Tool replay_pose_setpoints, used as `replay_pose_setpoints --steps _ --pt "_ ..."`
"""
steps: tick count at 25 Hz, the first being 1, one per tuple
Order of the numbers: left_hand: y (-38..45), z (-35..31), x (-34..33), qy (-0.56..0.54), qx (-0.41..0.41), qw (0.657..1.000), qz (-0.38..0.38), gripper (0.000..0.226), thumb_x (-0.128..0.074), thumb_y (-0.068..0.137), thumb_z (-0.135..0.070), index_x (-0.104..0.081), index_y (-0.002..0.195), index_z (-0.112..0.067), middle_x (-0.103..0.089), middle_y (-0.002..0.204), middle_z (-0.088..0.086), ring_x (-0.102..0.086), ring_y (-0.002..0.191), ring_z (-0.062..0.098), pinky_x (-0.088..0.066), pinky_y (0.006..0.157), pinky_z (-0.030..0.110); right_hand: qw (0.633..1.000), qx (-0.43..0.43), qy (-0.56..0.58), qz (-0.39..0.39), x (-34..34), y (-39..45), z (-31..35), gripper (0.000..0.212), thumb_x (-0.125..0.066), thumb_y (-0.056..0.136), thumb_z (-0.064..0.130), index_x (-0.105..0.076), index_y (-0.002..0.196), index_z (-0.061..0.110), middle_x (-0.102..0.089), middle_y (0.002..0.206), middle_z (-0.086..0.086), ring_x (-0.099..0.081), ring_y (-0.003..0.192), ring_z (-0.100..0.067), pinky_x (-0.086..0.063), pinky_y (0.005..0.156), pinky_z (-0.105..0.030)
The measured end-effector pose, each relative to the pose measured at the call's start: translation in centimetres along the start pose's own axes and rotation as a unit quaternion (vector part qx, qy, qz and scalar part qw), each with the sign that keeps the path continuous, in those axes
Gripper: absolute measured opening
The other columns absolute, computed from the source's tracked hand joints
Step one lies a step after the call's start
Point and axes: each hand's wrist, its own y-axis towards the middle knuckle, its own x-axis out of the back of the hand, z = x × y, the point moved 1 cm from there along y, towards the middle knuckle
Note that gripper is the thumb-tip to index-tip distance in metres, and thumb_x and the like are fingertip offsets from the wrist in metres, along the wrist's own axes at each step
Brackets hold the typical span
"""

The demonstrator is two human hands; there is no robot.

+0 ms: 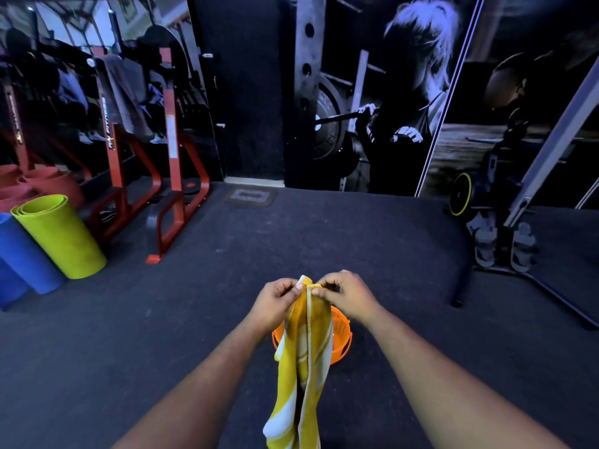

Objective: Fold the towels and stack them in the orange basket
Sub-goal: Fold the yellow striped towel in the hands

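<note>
Hands level | left hand (275, 298) and right hand (345, 294) pinch yellow-and-white striped towel (304, 361) top corners | orange plastic basket (340, 335) behind, 12 o'clock

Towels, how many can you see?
1: a yellow and white towel hanging from both hands, in front of the orange basket. More could be hidden inside the basket.

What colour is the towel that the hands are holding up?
The towel is yellow with white stripes, as the head view shows.
</note>
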Motion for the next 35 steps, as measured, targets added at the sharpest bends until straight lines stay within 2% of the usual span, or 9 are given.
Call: replay_pose_setpoints --steps 7,12,15,19,24,28,30,32,35 --pt "-0.2 -0.3 0.1 0.054 -0.02 0.998 0.012 0.02 -0.061 0.102 -0.028 -0.079 0.104 -0.02 -0.079 0.096 0.001 -0.073 0.089 0.016 -0.057 0.083 0.039 0.999 -0.03 -0.004 -0.016 -0.5 0.8 0.0 0.033 -0.066 0.076 0.064 -0.076 0.087 0.034 -0.071 0.079 0.018 -0.057 0.085 -0.004 -0.05 0.084 -0.04" --pt "0.2 -0.6 0.5 0.069 -0.007 0.998 0.007 0.043 -0.066 0.088 -0.054 -0.077 0.084 -0.012 -0.07 0.073 0.007 -0.06 0.068 0.013 -0.05 0.067 0.039 0.998 -0.023 -0.064 -0.008 -0.2 1.0 0.5 0.027 -0.071 0.081 0.061 -0.075 0.084 0.034 -0.066 0.077 0.022 -0.055 0.092 -0.006 -0.045 0.089 -0.04" --pt "0.5 -1.1 0.7 0.103 -0.032 0.994 0.009 0.022 -0.069 0.097 -0.033 -0.08 0.085 -0.018 -0.073 0.071 -0.007 -0.06 0.065 0.002 -0.049 0.064 0.028 0.995 -0.015 -0.102 0.01 0.2 0.8 1.0 0.032 -0.069 0.081 0.064 -0.077 0.088 0.034 -0.07 0.083 0.018 -0.052 0.093 -0.005 -0.043 0.091 -0.039" --pt "0.5 -1.4 0.1 0.158 -0.054 0.986 -0.015 0.031 -0.059 0.103 -0.029 -0.072 0.082 -0.012 -0.06 0.062 -0.012 -0.051 0.057 0.0 -0.042 0.058 0.024 0.995 -0.01 -0.097 0.024 0.4 0.4 0.6 0.036 -0.063 0.08 0.07 -0.071 0.087 0.036 -0.063 0.085 0.017 -0.05 0.096 -0.007 -0.042 0.09 -0.04" --pt "0.5 -0.6 0.3 0.069 0.002 0.994 -0.086 0.032 -0.046 0.108 -0.032 -0.068 0.095 -0.011 -0.07 0.088 0.006 -0.063 0.083 0.013 -0.05 0.081 0.036 0.979 -0.004 -0.157 0.127 0.9 -0.8 -1.3 0.032 -0.046 0.095 0.066 -0.063 0.099 0.038 -0.051 0.102 0.015 -0.043 0.111 -0.012 -0.039 0.1 -0.046" --pt "0.5 -1.1 1.6 -0.135 0.043 0.963 -0.229 0.033 -0.044 0.109 -0.031 -0.059 0.085 -0.015 -0.057 0.075 -0.001 -0.054 0.07 0.011 -0.048 0.066 0.026 0.923 -0.052 -0.323 0.203 3.0 -2.0 -3.1 0.046 -0.038 0.096 0.07 -0.064 0.113 0.036 -0.048 0.12 0.003 -0.035 0.12 -0.018 -0.03 0.097 -0.042" --pt "0.8 -1.5 3.2 -0.117 0.021 0.951 -0.285 0.033 -0.041 0.11 -0.03 -0.056 0.083 -0.016 -0.053 0.074 -0.002 -0.05 0.068 0.009 -0.045 0.067 0.029 0.898 -0.085 -0.388 0.191 4.0 -2.5 -4.2 0.046 -0.041 0.095 0.07 -0.063 0.119 0.038 -0.048 0.123 0.001 -0.037 0.123 -0.022 -0.033 0.097 -0.045" --pt "1.0 -1.7 4.4 0.035 -0.015 0.969 -0.245 0.034 -0.043 0.109 -0.036 -0.054 0.084 -0.016 -0.054 0.077 -0.006 -0.051 0.07 0.008 -0.042 0.07 0.032 0.893 -0.118 -0.414 0.132 4.7 -2.6 -4.6 0.041 -0.046 0.095 0.065 -0.062 0.121 0.038 -0.049 0.124 0.001 -0.04 0.125 -0.024 -0.037 0.097 -0.046" --pt "1.0 -1.6 4.6 0.222 -0.021 0.973 -0.066 0.022 -0.062 0.1 -0.037 -0.052 0.102 -0.017 -0.058 0.086 -0.012 -0.055 0.079 0.002 -0.039 0.072 0.03 0.905 -0.147 -0.399 0.006 5.3 -2.2 -4.1 0.03 -0.05 0.097 0.053 -0.063 0.112 0.032 -0.055 0.119 0.001 -0.048 0.121 -0.023 -0.043 0.094 -0.044"
